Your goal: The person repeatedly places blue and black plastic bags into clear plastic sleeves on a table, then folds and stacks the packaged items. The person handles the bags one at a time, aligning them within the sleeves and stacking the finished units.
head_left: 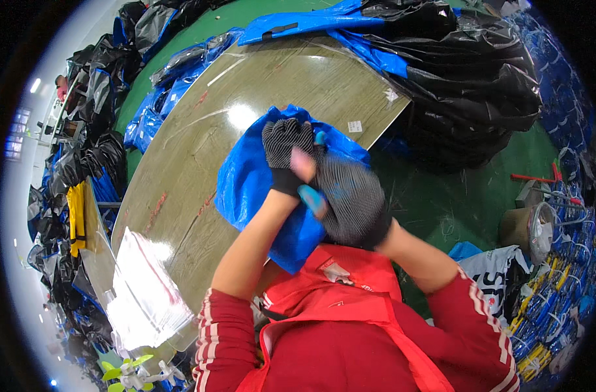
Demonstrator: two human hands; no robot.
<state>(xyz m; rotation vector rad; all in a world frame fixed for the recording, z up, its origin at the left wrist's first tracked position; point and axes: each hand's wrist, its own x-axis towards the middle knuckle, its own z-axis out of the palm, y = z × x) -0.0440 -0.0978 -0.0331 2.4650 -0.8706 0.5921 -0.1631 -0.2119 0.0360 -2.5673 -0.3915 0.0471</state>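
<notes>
A crumpled blue plastic bag (245, 179) lies on the wooden table (200, 130), close to my chest. My left hand (286, 147), in a dark dotted work glove, is raised over the bag with its fingers bent. My right hand (350, 199), in the same kind of glove, sits just beside and below it, blurred by motion, pressed against the left wrist and the bag. Both gloved hands meet over the bag's near side. I cannot make out exactly what each hand grips. My sleeves are red with white stripes.
A stack of clear plastic sleeves (144, 294) lies at the table's near left corner. Black plastic bags (467, 85) are heaped at the right end of the table, more blue bags (304, 23) at the far end. Bundled goods (559, 287) and green floor lie to the right.
</notes>
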